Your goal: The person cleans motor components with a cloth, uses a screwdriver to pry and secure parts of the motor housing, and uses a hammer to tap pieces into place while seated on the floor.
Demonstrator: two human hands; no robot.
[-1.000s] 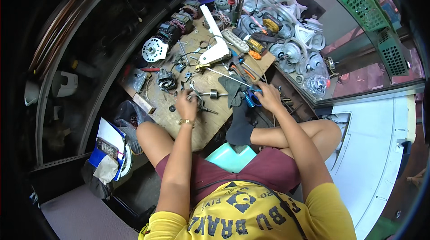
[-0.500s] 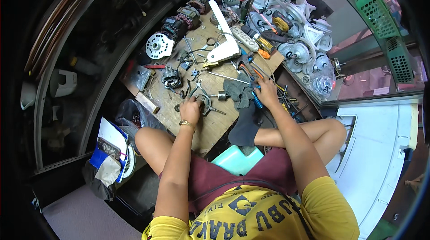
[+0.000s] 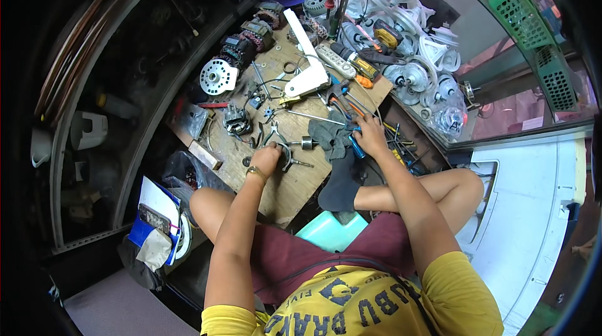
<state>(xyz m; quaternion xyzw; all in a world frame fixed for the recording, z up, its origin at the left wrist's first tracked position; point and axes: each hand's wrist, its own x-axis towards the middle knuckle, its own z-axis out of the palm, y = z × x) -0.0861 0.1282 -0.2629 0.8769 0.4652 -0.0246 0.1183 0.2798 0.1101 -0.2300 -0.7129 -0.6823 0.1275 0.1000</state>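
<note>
Left hand [image 3: 269, 155] seems to hold pliers [image 3: 274, 131]; right hand [image 3: 371, 134] touches a blue tool [image 3: 357, 147].

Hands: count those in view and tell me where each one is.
2: the left hand is at the pliers over the wooden board; the right hand is by a blue-handled tool. No others show.
</note>
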